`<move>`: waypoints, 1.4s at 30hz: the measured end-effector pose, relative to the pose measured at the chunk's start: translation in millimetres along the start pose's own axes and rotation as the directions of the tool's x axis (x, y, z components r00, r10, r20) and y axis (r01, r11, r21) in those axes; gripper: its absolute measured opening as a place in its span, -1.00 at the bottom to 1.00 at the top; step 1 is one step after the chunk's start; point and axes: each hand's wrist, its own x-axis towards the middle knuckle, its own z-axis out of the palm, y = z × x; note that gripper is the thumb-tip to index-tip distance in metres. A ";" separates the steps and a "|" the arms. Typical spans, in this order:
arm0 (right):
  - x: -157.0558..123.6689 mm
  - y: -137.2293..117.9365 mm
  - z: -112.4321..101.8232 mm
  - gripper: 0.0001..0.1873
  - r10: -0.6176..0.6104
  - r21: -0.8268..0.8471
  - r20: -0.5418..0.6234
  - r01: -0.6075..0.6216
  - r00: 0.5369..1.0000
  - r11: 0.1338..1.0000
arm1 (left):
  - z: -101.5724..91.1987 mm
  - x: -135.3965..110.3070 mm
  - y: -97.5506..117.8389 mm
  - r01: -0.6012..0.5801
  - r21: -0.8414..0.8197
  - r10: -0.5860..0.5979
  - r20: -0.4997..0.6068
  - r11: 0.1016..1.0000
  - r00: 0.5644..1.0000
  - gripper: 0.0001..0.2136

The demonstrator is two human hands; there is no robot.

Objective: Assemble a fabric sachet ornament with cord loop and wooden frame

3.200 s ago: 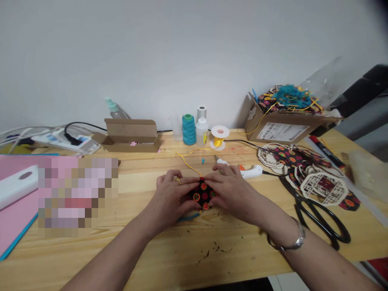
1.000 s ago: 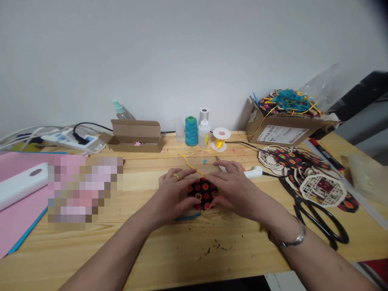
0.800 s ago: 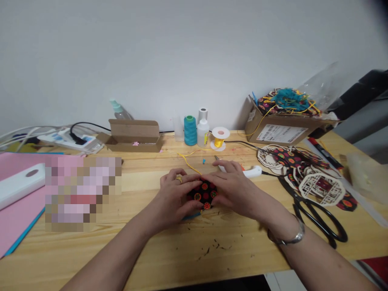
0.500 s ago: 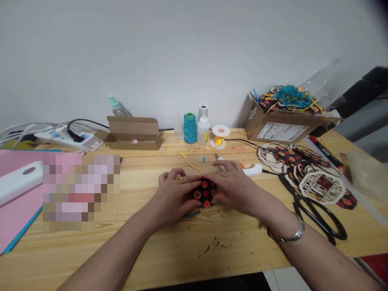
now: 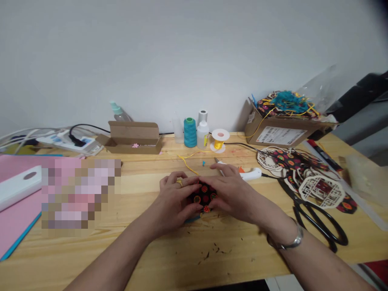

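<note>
A small black fabric piece (image 5: 204, 197) with red and orange circles lies on the wooden table (image 5: 169, 258) between both hands. My left hand (image 5: 176, 200), with a gold ring, presses on its left side with curled fingers. My right hand (image 5: 232, 192) covers its right side, fingers pressed together on it. A yellow cord (image 5: 186, 161) runs from under the hands toward a yellow spool (image 5: 220, 139). A blue strip (image 5: 192, 219) peeks out below the fabric.
A white glue gun (image 5: 247, 173) lies just behind my right hand. Black scissors (image 5: 318, 222) and laser-cut wooden ornaments (image 5: 321, 188) lie to the right. A teal thread cone (image 5: 190, 132), a white bottle (image 5: 202, 134), cardboard boxes (image 5: 283, 127) and a power strip (image 5: 69, 141) line the wall.
Both hands stay on the fabric piece, kneading it slightly; fingers have closed in over it, hiding more of it. The view shifted a little.
</note>
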 end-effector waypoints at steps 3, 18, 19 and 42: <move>0.4 -2.9 2.6 -0.42 -0.003 -0.013 0.033 0.003 0.999 1.000 | 2.0 0.8 -1.4 -0.014 0.005 0.014 0.020 1.000 1.000 -0.62; -3.2 2.5 -11.8 -0.47 0.166 0.014 -0.673 -0.213 0.720 0.977 | 1.6 2.6 -4.6 0.101 -0.061 -0.111 -0.193 0.993 0.975 -0.74; -3.4 1.7 -11.1 -0.49 0.153 0.012 -0.637 -0.188 0.756 0.982 | 2.1 3.0 -5.4 0.129 -0.076 -0.143 -0.220 0.989 0.965 -0.73; -2.0 -7.9 7.0 -0.03 0.060 -0.021 -0.035 -0.061 0.998 0.998 | -5.4 4.7 0.6 0.499 -0.731 -0.698 0.044 0.465 0.715 -0.63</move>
